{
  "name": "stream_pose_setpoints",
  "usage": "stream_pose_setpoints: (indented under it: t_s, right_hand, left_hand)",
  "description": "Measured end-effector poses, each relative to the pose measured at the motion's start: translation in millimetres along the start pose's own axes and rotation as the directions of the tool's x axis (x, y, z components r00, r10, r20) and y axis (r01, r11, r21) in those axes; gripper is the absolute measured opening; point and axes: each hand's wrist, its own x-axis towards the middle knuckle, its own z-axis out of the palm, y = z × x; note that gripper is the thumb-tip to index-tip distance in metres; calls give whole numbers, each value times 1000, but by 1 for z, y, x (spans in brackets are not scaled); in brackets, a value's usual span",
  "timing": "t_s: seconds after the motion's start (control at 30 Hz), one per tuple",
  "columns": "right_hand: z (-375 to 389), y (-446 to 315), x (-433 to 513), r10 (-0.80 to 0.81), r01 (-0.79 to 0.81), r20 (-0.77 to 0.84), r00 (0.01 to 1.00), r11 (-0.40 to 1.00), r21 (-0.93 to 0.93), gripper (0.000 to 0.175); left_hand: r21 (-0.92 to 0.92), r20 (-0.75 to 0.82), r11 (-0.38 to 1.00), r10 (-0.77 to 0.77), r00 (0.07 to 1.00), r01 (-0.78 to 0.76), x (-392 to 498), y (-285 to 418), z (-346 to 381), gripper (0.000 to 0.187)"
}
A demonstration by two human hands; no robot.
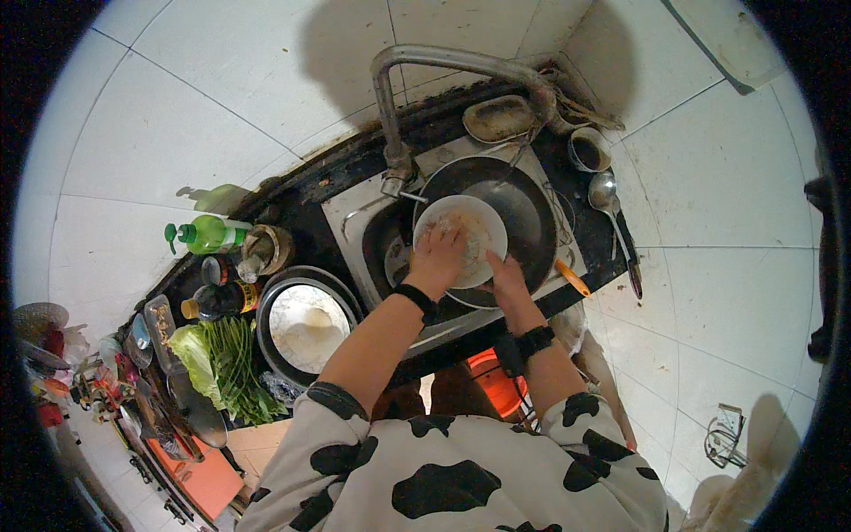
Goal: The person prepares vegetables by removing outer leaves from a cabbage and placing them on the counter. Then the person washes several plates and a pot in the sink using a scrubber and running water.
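A white bowl [488, 223] with cloudy liquid and some brownish bits is held over a large dark wok [532, 213] that rests across the sink. My left hand [439, 256] is inside the bowl, its fingers spread over the contents; whether it grasps any of them cannot be seen. At the bowl's lower right rim, my right hand [506, 279] grips it with the thumb on top and the other fingers hidden underneath. Over the sink stands a metal gooseneck faucet [389, 113], its spout left of the wok.
Left of the sink are a pot [266, 332] of whitish content, leafy greens [239, 372], a dark sauce bottle [223, 300] and a green pump bottle [213, 234]. On the right lie a ladle [604, 193], a cup [590, 149] and an orange handle [572, 278]. An orange bucket [495, 386] stands below.
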Motion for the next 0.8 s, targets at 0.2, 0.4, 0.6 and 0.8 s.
stream_pose_setpoints:
  t_s: [0.2,0.4,0.6,0.8]
  right_hand:
    - [4,9,14,-18,5,-104,994,992,-123,46]
    - [11,22,26,-83,72,-76,994,987,-141,54]
    - [12,22,52,-32,36,31,999,992,-117,62]
    - [19,20,68,-130,46,-88,988,777,-628,46]
  left_hand:
    - [-83,289,976,-171,942,203,-10,-2,-12,48]
    - [-804,299,171,-711,636,570,-47,-26,-26,46]
    - [-818,575,-369,-520,632,441,-63,-25,-7,42]
    - [-815,576,-462,-586,570,349,-96,-28,-13,40]
